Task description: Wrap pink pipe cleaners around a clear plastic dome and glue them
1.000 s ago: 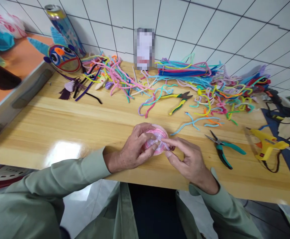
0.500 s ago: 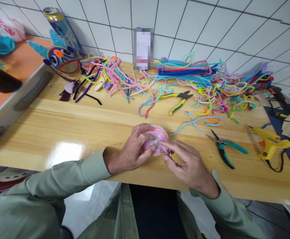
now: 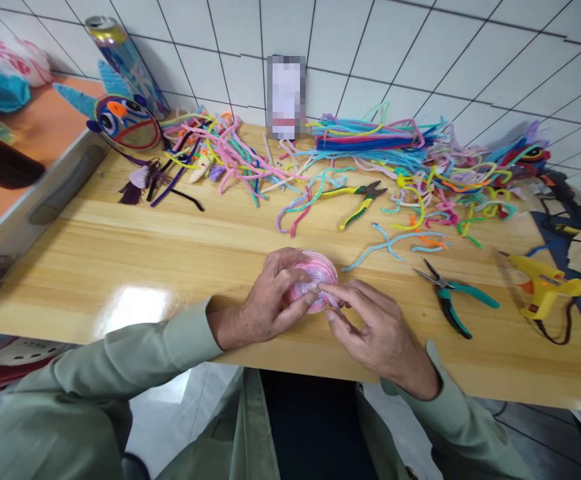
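Note:
A round pink and white coil of pipe cleaners [image 3: 320, 270] rests on the wooden table [image 3: 170, 247] near its front edge. My left hand [image 3: 265, 300] curls around the coil's left side and holds it. My right hand [image 3: 375, 327] sits at the coil's lower right, thumb and forefinger pinched on the coil's loose end. Both sleeves are pale green.
Teal-handled pliers [image 3: 450, 297] lie right of my hands, and a yellow glue gun [image 3: 545, 287] further right. Yellow-green pliers [image 3: 360, 200] and heaps of coloured pipe cleaners [image 3: 395, 153] cover the back. A pipe-cleaner fish figure [image 3: 125, 120] and a can [image 3: 125, 57] stand back left.
My right hand has slid slightly left along the coil's edge. The coil and my left hand have stayed where they were.

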The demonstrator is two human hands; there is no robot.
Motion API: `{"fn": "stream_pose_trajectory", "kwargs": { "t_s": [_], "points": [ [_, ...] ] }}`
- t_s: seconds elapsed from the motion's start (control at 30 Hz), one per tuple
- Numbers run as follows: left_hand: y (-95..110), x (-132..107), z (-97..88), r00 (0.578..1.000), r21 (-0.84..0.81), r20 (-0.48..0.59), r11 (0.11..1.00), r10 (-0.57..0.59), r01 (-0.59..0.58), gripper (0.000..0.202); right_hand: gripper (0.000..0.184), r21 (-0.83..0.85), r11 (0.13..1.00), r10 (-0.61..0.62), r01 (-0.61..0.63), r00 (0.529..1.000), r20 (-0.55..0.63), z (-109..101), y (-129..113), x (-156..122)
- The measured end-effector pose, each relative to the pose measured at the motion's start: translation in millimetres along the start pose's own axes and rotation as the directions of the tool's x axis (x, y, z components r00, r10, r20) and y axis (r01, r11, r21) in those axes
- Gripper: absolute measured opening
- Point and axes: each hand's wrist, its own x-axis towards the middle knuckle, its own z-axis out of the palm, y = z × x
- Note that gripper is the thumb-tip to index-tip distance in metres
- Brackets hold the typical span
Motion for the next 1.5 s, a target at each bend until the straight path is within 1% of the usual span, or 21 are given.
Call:
{"fn": "stream_pose_trajectory", "kwargs": {
  "t_s": [0.13,0.2,0.33,0.47,0.57,0.7,0.93,1.07,1.17,1.5],
  "points": [
    [-0.9,-1.8,1.3,1.000,-0.085,-0.023,0.996,-0.011,0.009,0.043,0.041,-0.004,1.000,-0.013,0.013,1.000,0.002,-0.1,0.3,-0.1],
    [-1.0,-3.0,1.5,1.000,-0.064,-0.013,0.998,-0.009,0.008,0.041,0.040,-0.004,1.000,-0.010,0.010,1.000,0.000,-0.5,0.1,-0.6],
    [-1.2,-4.1,0.9,1.000,-0.005,0.014,1.000,0.001,-0.001,0.030,0.041,0.002,1.000,0.010,-0.010,1.000,-0.004,-0.8,-0.1,-2.0],
    [0.1,-2.6,-0.3,1.000,0.003,0.027,1.000,0.013,-0.013,0.030,0.043,0.008,1.000,-0.003,0.003,1.000,-0.014,0.1,0.1,-2.5],
    [1.2,-1.6,0.2,1.000,-0.021,0.015,1.000,0.021,-0.021,0.033,0.046,0.013,1.000,-0.016,0.016,1.000,-0.014,0.8,1.0,-3.2],
    [1.2,-1.6,2.3,0.999,-0.113,-0.031,0.993,-0.017,0.013,0.040,0.047,0.016,1.000,0.021,-0.020,0.999,-0.043,1.4,3.3,-6.3],
    [1.5,-1.5,0.6,0.999,-0.122,-0.010,0.992,-0.035,0.033,0.040,0.055,0.015,1.000,0.022,-0.021,0.997,-0.069,1.5,6.6,-8.9],
    [2.1,-0.7,0.0,1.000,-0.123,-0.006,0.992,-0.019,0.018,0.047,0.049,0.005,1.000,0.022,-0.021,0.996,-0.090,1.2,7.0,-9.7],
    [2.0,-0.5,0.6,1.000,-0.116,-0.005,0.993,-0.022,0.021,0.050,0.047,0.007,0.999,0.035,-0.035,0.996,-0.082,1.1,7.1,-11.0],
    [1.2,-1.0,1.9,1.000,-0.124,-0.022,0.992,-0.012,0.010,0.050,0.041,-0.037,0.999,0.034,-0.037,0.996,-0.081,0.0,9.6,-11.6]
  ]
}}
